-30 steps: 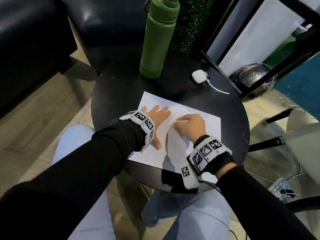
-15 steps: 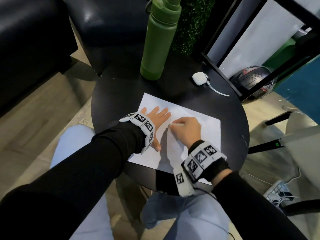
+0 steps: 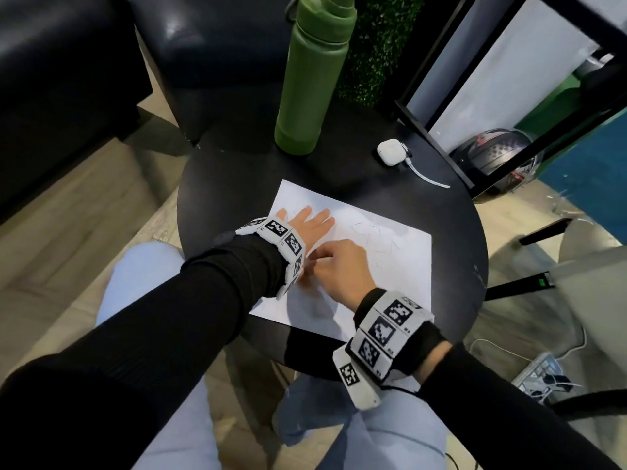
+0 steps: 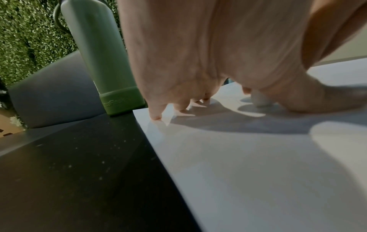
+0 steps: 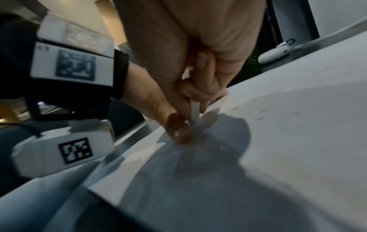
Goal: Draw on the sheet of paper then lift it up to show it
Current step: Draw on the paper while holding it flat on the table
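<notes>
White paper, the sheet [image 3: 383, 252] lay flat on the round black worktop [image 3: 224, 184], its near edge close to the worktop's rim, with faint angular lines already showing across its far half. On its left part the left hand [image 3: 307, 222] rested with fingers straight and spread, fingertips [image 4: 157, 117] pressing the sheet down near its edge. Just beside it the right hand [image 3: 339, 266] was curled round a pale pen [image 5: 193, 113], pinched low between thumb and fingers, the tip at or very near the paper; the contact itself was hidden in shadow. Drawing looked to be the step in hand, and doing it well probably meant steady downward pressure from the flat hand so the sheet could not creep, light strokes so the thin paper would not wrinkle, and watching that the two hands, nearly touching, did not crowd each other. Farther back stood a green bottle [image 3: 314, 72] and a white earbud case [image 3: 392, 151] with its cable, both well apart from the sheet.
</notes>
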The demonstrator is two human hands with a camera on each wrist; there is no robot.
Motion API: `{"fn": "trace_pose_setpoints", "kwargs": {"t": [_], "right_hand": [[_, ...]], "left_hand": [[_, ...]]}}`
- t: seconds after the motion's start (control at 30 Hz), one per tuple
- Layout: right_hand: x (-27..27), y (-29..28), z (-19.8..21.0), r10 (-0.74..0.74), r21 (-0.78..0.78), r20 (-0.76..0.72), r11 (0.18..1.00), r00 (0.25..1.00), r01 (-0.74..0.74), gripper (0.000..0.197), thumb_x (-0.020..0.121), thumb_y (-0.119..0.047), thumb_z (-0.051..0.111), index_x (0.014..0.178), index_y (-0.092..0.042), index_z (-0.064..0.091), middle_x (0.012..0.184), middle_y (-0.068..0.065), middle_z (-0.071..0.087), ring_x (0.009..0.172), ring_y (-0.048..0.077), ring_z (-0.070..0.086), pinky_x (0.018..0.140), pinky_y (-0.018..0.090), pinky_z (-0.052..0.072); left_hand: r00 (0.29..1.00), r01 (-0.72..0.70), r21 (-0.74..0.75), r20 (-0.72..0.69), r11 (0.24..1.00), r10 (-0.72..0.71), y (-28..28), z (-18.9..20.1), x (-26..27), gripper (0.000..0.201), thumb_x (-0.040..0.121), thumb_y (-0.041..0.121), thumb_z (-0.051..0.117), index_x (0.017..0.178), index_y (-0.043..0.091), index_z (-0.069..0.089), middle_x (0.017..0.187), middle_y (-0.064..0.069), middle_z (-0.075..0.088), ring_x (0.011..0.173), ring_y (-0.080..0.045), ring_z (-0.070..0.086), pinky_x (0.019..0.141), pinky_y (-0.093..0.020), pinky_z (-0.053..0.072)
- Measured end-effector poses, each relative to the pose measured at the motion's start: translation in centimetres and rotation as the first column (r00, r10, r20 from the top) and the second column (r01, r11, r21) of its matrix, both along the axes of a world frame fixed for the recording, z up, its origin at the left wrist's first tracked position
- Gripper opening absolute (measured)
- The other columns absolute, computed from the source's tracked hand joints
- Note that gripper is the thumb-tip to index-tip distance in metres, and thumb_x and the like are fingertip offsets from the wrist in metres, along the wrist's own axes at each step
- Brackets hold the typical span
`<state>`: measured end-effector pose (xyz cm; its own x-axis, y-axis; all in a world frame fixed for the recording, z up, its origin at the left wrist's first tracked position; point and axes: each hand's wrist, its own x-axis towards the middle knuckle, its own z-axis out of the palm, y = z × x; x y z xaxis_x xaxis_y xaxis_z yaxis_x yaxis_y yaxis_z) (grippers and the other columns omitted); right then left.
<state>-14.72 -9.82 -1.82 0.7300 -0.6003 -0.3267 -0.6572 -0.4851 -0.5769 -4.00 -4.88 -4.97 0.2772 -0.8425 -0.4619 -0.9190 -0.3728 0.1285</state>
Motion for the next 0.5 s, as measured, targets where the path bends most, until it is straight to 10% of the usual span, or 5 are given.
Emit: {"fn": "trace_pose_setpoints", "kwargs": {"t": [0.2, 0.37, 0.5], "right_hand": [[0.8, -3.3, 0.3, -0.201, -0.071, 0.079, 0.976, 0.976, 0.207, 0.015, 0.079, -0.01, 0.063, 0.089, -0.006, 0.074, 0.096, 0.007, 0.072, 0.071, 0.006, 0.051, 0.048, 0.005, 0.035], [-0.1, -0.1, -0.1, -0.024, 0.0, 0.052, 1.0, 0.998, 0.024, 0.014, 0.082, -0.006, 0.064, 0.09, -0.003, 0.074, 0.087, 0.005, 0.07, 0.073, 0.008, 0.053, 0.052, -0.007, 0.034], [0.5, -2.9, 0.3, -0.125, -0.069, 0.051, 0.989, 0.991, 0.128, 0.016, 0.081, -0.011, 0.063, 0.091, -0.004, 0.073, 0.09, 0.004, 0.07, 0.07, 0.006, 0.055, 0.052, -0.001, 0.035]], "left_hand": [[0.999, 0.016, 0.017, -0.049, 1.0, -0.016, 0.3, -0.2, 0.1, 0.133, 0.061, 0.057, 0.079, 0.15, 0.023, -0.014, 0.157, 0.007, -0.021, 0.146, -0.022, -0.014, 0.116, -0.05, -0.002], [1.0, -0.004, -0.003, -0.003, 1.0, 0.004, 0.0, -0.1, 0.1, 0.119, 0.072, 0.034, 0.077, 0.15, 0.022, -0.012, 0.158, 0.005, -0.018, 0.147, -0.024, -0.008, 0.116, -0.05, 0.006], [0.999, 0.003, 0.002, -0.043, 1.0, -0.003, 0.2, -0.2, 0.1, 0.129, 0.063, 0.05, 0.08, 0.15, 0.022, -0.011, 0.158, 0.006, -0.018, 0.146, -0.023, -0.011, 0.116, -0.052, 0.004]]}}
